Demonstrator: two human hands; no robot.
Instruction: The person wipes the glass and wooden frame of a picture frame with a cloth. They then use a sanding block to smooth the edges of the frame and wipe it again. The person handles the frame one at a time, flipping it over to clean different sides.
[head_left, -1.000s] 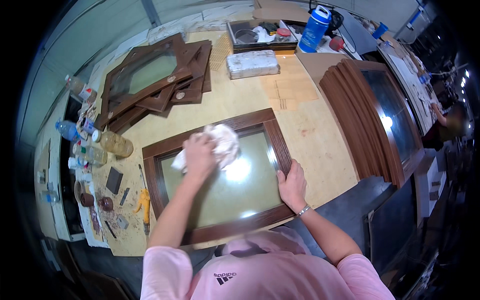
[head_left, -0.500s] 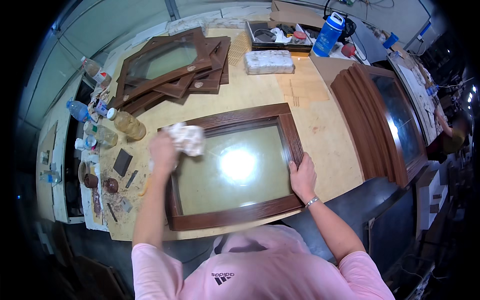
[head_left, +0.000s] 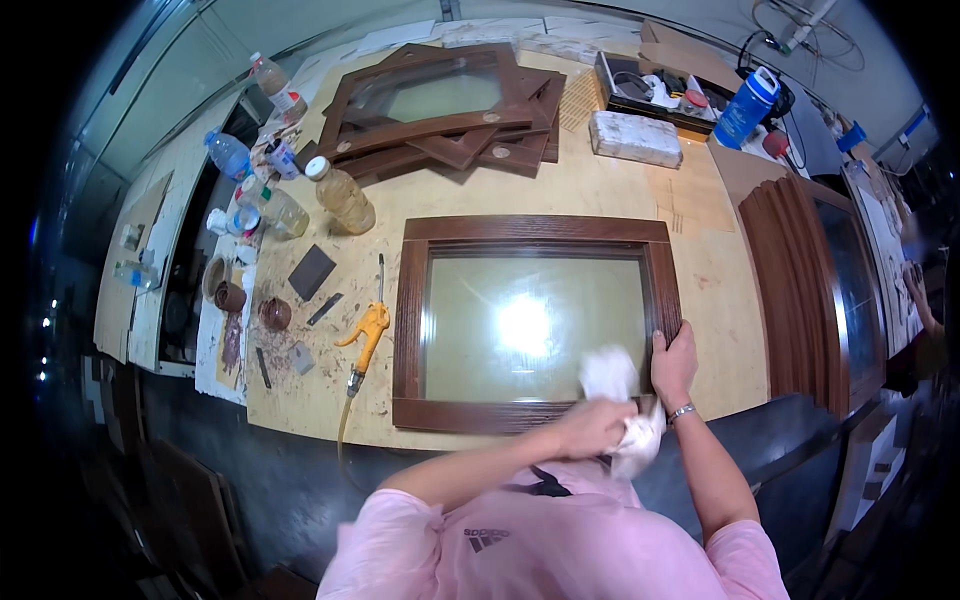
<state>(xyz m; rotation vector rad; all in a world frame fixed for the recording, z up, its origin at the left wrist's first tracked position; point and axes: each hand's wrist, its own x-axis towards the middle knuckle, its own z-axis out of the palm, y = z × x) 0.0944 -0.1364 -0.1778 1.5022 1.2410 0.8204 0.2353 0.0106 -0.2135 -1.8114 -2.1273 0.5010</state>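
A rectangular, dark-brown wooden frame around glass [head_left: 500, 330] lies on the pale wooden worktop [head_left: 712, 330]. The right hand [head_left: 675, 365] clasps its right edge; the left hand [head_left: 598, 428], apart from the other, bunches a crumpled white cloth [head_left: 637, 447] by the frame's lower-right corner. A loosened right grip could let the frame skid. Beyond its upper-left corner, a white-capped clear plastic bottle [head_left: 345, 200] holds cloudy yellowish liquid.

You wear a pink shirt [head_left: 600, 545] with loose short sleeves [head_left: 385, 545]; a small dark printed mark [head_left: 480, 541] sits on its chest; a silver-coloured band [head_left: 682, 411] circles your right wrist; your left hand [head_left: 597, 425] and right hand [head_left: 676, 362] are bare.
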